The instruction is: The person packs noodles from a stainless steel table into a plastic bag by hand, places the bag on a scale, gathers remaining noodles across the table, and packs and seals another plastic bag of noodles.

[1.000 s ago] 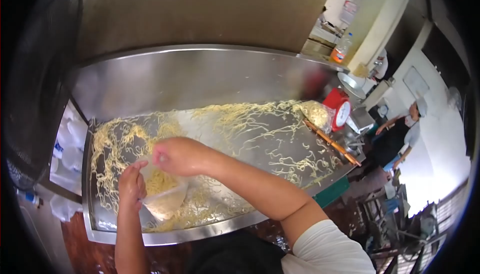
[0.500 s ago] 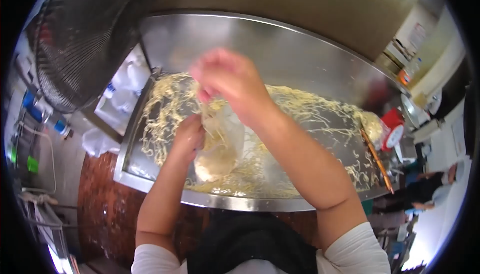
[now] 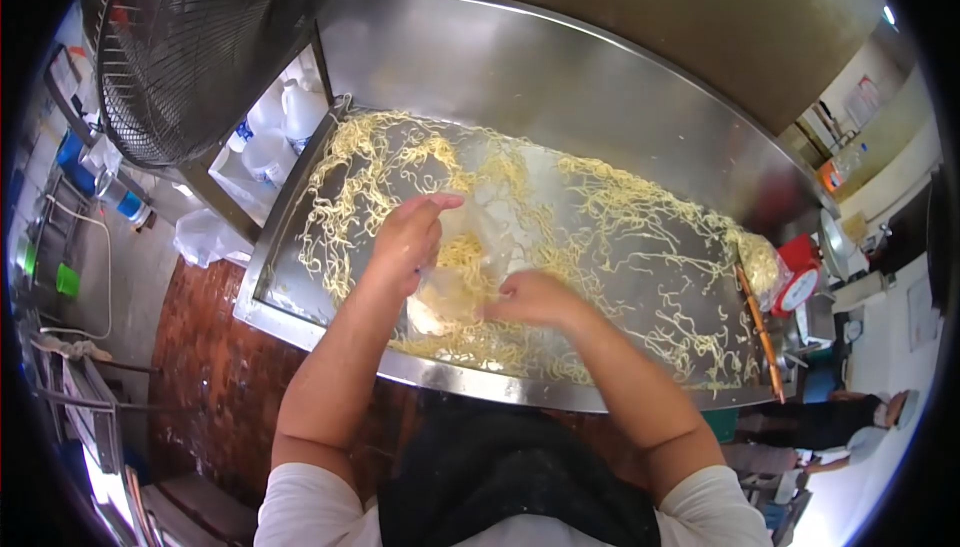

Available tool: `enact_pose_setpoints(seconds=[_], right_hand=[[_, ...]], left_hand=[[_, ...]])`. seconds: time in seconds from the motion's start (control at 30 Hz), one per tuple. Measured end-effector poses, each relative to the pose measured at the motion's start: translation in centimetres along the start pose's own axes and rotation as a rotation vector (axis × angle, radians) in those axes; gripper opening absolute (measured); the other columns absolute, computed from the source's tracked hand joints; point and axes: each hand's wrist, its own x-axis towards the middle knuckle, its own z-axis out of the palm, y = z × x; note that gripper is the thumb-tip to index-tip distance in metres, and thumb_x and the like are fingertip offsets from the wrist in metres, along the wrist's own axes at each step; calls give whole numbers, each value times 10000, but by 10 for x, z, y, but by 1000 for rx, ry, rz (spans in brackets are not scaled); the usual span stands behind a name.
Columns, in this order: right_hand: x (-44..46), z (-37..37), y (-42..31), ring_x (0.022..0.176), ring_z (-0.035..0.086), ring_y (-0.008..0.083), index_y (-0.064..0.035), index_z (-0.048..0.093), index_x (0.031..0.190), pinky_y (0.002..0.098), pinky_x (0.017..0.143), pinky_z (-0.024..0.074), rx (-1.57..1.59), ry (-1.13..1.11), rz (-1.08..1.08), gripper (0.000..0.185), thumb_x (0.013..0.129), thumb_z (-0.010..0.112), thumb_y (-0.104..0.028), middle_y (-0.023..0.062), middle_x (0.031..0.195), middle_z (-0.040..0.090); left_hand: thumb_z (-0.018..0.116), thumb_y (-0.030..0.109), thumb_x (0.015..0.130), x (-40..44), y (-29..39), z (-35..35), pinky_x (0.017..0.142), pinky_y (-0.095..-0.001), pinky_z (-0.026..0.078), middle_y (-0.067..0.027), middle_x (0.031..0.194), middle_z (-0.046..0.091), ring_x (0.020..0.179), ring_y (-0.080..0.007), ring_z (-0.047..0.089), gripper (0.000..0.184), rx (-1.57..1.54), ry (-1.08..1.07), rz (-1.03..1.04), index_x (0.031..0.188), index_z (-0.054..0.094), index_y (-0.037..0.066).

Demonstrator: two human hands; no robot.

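A clear plastic bag [image 3: 463, 282] with pale yellow noodles inside hangs over the near part of a steel tray table [image 3: 480, 383]. My left hand [image 3: 410, 237] is closed on the bag's upper left edge, its index finger pointing across the mouth. Against the bag's lower right side is my right hand [image 3: 540, 299], thumb up; its fingertips are blurred and partly lost against the plastic, so I cannot tell whether they grip it. Loose noodles [image 3: 345, 177] lie at the tray's left end, and more noodles [image 3: 640, 197] spread along the back and right.
A large fan [image 3: 190, 57] stands at the left, above white plastic jugs [image 3: 298, 112]. At the tray's right end are a filled clear bag [image 3: 758, 265], a red scale [image 3: 797, 272] and a wooden stick [image 3: 762, 337]. Another person [image 3: 825, 422] is at the far right.
My right hand has come down from above the bag's mouth to its right side. My left hand has risen slightly. The bag's mouth now looks wider, and the view has shifted.
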Motion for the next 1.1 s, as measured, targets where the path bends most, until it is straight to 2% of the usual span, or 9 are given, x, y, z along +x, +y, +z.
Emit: enact_pose_setpoints(seconds=[0.03, 0.2, 0.37, 0.47, 0.57, 0.67, 0.87, 1.0, 1.1], right_hand=[[8, 46, 41, 725, 666, 308, -29, 675, 996, 413, 707, 512, 45, 160, -236, 630, 748, 655, -607, 148, 850, 686], [19, 57, 29, 776, 650, 149, -12, 631, 933, 279, 640, 496, 702, -118, 205, 345, 889, 610, -353, 108, 848, 657], [4, -29, -49, 789, 640, 150, -50, 640, 898, 305, 667, 515, 1072, 86, -250, 204, 942, 553, -229, 73, 811, 665], [41, -23, -39, 792, 648, 217, -45, 675, 897, 344, 712, 518, 760, 271, -248, 206, 915, 569, -220, 97, 854, 691], [63, 3, -25, 836, 655, 286, -46, 701, 942, 381, 770, 513, -336, 26, -256, 245, 883, 563, -239, 136, 944, 699], [59, -6, -43, 900, 657, 309, -38, 701, 972, 392, 805, 509, 35, 39, -222, 314, 843, 555, -284, 183, 995, 680], [38, -20, -36, 862, 668, 284, -79, 716, 944, 408, 770, 518, -501, -43, 151, 273, 780, 600, -264, 157, 910, 692], [30, -48, -30, 818, 667, 282, -89, 700, 966, 414, 756, 521, 38, 322, -229, 304, 751, 696, -303, 116, 865, 694], [11, -50, -47, 839, 662, 289, -81, 677, 1000, 405, 773, 518, 120, 547, -113, 348, 735, 739, -298, 119, 873, 688]], left_hand=[[466, 227, 990, -1, -1, 4, 368, -235, 185, 83, 488, 304, 378, -44, 240, 272, 9, -8, -14, 1095, 603, 16], [521, 216, 934, -12, -2, 17, 423, -227, 287, 56, 579, 456, 460, -50, 361, 269, 226, -50, 14, 1057, 679, 36], [517, 207, 955, 4, -25, 22, 391, -213, 256, 89, 517, 386, 414, -20, 316, 262, 269, 12, 233, 1059, 655, 11], [519, 225, 957, 22, -26, 7, 377, -215, 242, 89, 527, 381, 409, -21, 309, 268, 307, 112, 276, 1067, 652, 19], [511, 236, 959, 3, -1, 5, 373, -218, 230, 87, 532, 374, 414, -22, 307, 274, 300, 79, 136, 1068, 657, 32], [490, 219, 957, -4, -5, 1, 390, -223, 242, 88, 531, 367, 433, -24, 320, 267, 274, 55, 124, 1052, 673, 49], [485, 205, 955, -6, 1, -3, 394, -216, 235, 90, 536, 369, 437, -20, 320, 264, 256, -21, 68, 1063, 658, 37], [493, 201, 944, 3, -5, -11, 412, -207, 253, 85, 568, 404, 468, -20, 337, 262, 188, -17, 147, 1060, 660, 36], [500, 207, 938, 2, -2, -10, 460, -204, 310, 63, 626, 483, 511, -38, 380, 267, 182, -46, 117, 1063, 663, 36]])
